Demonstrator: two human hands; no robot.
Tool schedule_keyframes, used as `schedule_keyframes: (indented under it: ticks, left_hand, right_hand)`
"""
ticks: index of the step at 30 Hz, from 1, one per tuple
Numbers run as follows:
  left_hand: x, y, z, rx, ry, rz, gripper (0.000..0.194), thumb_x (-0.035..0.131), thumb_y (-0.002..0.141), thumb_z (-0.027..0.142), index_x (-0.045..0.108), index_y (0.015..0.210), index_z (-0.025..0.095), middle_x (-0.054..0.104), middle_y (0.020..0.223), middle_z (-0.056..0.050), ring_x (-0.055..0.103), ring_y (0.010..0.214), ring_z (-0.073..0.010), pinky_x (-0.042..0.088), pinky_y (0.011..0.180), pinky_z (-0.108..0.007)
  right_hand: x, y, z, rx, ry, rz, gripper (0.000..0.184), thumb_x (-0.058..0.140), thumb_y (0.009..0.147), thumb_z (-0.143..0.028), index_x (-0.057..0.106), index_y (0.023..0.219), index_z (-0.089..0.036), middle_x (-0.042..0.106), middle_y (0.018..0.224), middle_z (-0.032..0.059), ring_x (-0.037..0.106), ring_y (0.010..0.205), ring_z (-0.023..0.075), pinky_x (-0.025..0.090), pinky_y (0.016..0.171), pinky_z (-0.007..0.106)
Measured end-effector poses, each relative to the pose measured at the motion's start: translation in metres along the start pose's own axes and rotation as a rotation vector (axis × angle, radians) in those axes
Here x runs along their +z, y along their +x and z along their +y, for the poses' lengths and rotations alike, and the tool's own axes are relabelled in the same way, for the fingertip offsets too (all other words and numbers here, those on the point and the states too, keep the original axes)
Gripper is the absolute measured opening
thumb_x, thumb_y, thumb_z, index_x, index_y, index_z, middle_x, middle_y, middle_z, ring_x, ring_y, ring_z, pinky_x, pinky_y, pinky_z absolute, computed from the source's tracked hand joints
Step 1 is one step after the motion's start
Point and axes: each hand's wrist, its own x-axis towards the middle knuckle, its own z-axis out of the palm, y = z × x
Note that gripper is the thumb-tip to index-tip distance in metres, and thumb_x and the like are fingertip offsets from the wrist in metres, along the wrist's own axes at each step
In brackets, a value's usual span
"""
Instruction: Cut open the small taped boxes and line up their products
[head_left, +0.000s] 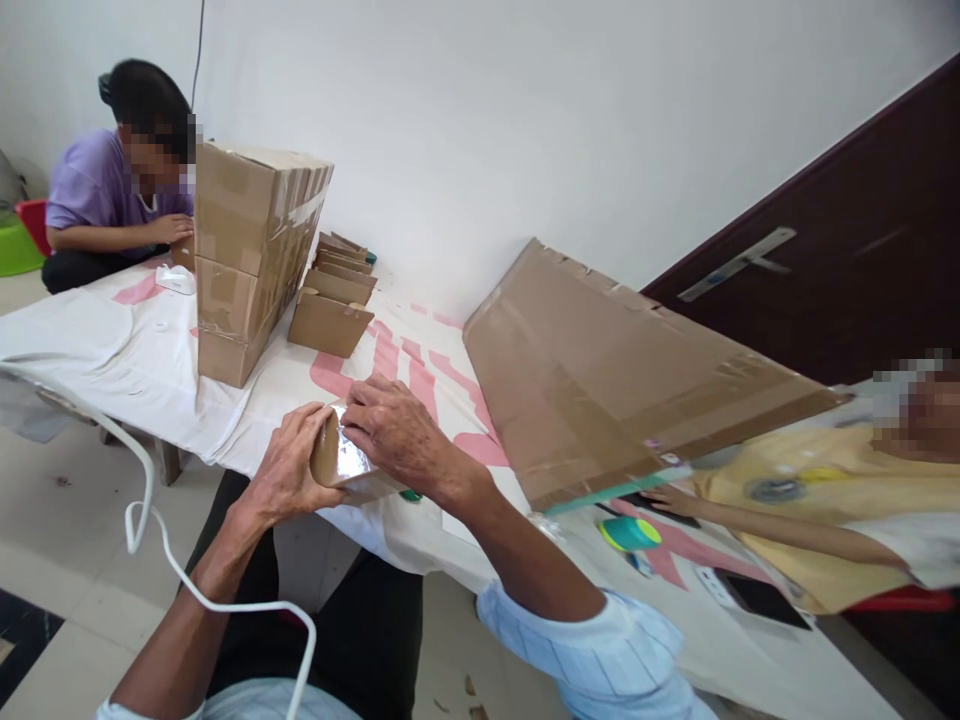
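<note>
A small cardboard box [324, 455] sits tilted at the near edge of the cloth-covered table, between my hands. My left hand [289, 465] is wrapped around its left side, thumb below and fingers on top. Shiny clear tape [352, 455] reflects light on the box face. My right hand [394, 430] reaches over from the right with bent fingers pinched at the tape's upper edge. The right palm and forearm cover part of the box. A small green object [410, 495] shows just under my right wrist.
Stacked cardboard boxes [234, 270] stand on the left, with a row of open small boxes [330, 320] behind. A large cardboard sheet [600, 370] leans at right. One person sits at each side. A white cable [142, 470] hangs at front left; a phone [761, 597] lies right.
</note>
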Motion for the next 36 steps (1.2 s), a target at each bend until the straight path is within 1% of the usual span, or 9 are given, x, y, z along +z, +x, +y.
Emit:
schedule_keyframes:
  ticks: [3,10,16,21,25,28,31,34,36]
  left_hand:
    - [-0.001,0.001,0.001,-0.008,0.004,-0.013,0.113,0.099,0.061,0.029,0.043,0.16,0.027,0.05,0.159,-0.02,0.047,0.151,-0.0452,0.043,0.124,-0.066]
    - [-0.001,0.001,0.003,-0.005,0.017,-0.009,0.113,0.097,0.062,0.027,0.042,0.161,0.028,0.049,0.16,-0.019,0.046,0.152,-0.0448,0.042,0.125,-0.065]
    - [-0.001,0.003,0.005,-0.008,0.025,-0.019,0.112,0.098,0.061,0.027,0.044,0.16,0.026,0.049,0.161,-0.02,0.046,0.153,-0.0448,0.041,0.126,-0.065]
    - [-0.001,0.004,0.006,-0.016,0.02,-0.022,0.111,0.098,0.063,0.033,0.045,0.16,0.027,0.048,0.162,-0.02,0.046,0.153,-0.045,0.041,0.126,-0.065]
    - [-0.002,0.004,0.005,-0.011,0.022,-0.028,0.113,0.098,0.064,0.032,0.043,0.162,0.028,0.048,0.162,-0.019,0.045,0.153,-0.0456,0.041,0.126,-0.065]
    - [-0.003,0.002,0.002,-0.011,0.021,-0.025,0.113,0.098,0.064,0.03,0.042,0.162,0.028,0.048,0.161,-0.019,0.045,0.153,-0.0451,0.041,0.126,-0.065]
    - [-0.005,0.0,-0.001,-0.038,0.039,-0.028,0.116,0.1,0.062,0.031,0.042,0.162,0.026,0.048,0.161,-0.02,0.044,0.153,-0.0454,0.041,0.125,-0.066]
    - [-0.007,0.0,-0.004,-0.038,0.035,-0.044,0.115,0.1,0.062,0.033,0.043,0.161,0.024,0.048,0.161,-0.021,0.044,0.153,-0.0457,0.041,0.126,-0.066]
    - [-0.011,0.001,-0.008,-0.025,0.011,-0.039,0.112,0.099,0.062,0.033,0.045,0.16,0.025,0.049,0.16,-0.02,0.045,0.152,-0.0455,0.04,0.127,-0.065]
  right_hand:
    - [0.003,0.0,-0.001,0.006,0.007,0.005,0.016,0.067,0.102,-0.016,0.077,0.09,-0.019,0.07,0.097,0.0084,0.057,0.1,0.0246,0.039,0.084,0.038]
    - [0.009,-0.004,0.001,0.01,0.052,0.066,0.022,0.057,0.105,-0.013,0.076,0.094,-0.018,0.072,0.099,0.0098,0.057,0.1,0.0256,0.04,0.092,0.04]
    - [0.006,-0.003,0.002,0.014,0.054,0.036,0.012,0.064,0.103,-0.016,0.076,0.102,-0.019,0.071,0.104,0.009,0.056,0.104,0.0254,0.039,0.093,0.039]
    - [0.005,0.002,0.005,0.015,0.058,0.018,0.016,0.064,0.103,-0.016,0.078,0.094,-0.019,0.07,0.1,0.0089,0.057,0.101,0.0256,0.038,0.091,0.04]
    - [0.008,0.003,0.004,0.018,0.099,0.031,0.018,0.062,0.102,-0.015,0.076,0.092,-0.019,0.071,0.098,0.0084,0.058,0.1,0.0252,0.04,0.092,0.04]
    - [0.002,-0.001,0.001,0.031,0.314,0.147,0.022,0.058,0.104,-0.016,0.072,0.088,-0.02,0.07,0.093,0.0072,0.061,0.096,0.0234,0.046,0.091,0.04]
    - [-0.014,-0.013,0.003,0.12,0.607,0.395,0.018,0.058,0.105,-0.022,0.07,0.091,-0.022,0.07,0.092,0.0038,0.064,0.091,0.0204,0.051,0.088,0.036]
    - [-0.031,-0.03,0.017,0.268,0.686,0.621,0.013,0.064,0.101,-0.027,0.068,0.089,-0.023,0.068,0.088,0.0011,0.063,0.084,0.0181,0.053,0.081,0.034]
    - [-0.034,-0.043,0.032,0.349,0.675,0.685,0.014,0.067,0.099,-0.029,0.068,0.086,-0.023,0.067,0.084,0.0001,0.061,0.078,0.0165,0.051,0.075,0.032]
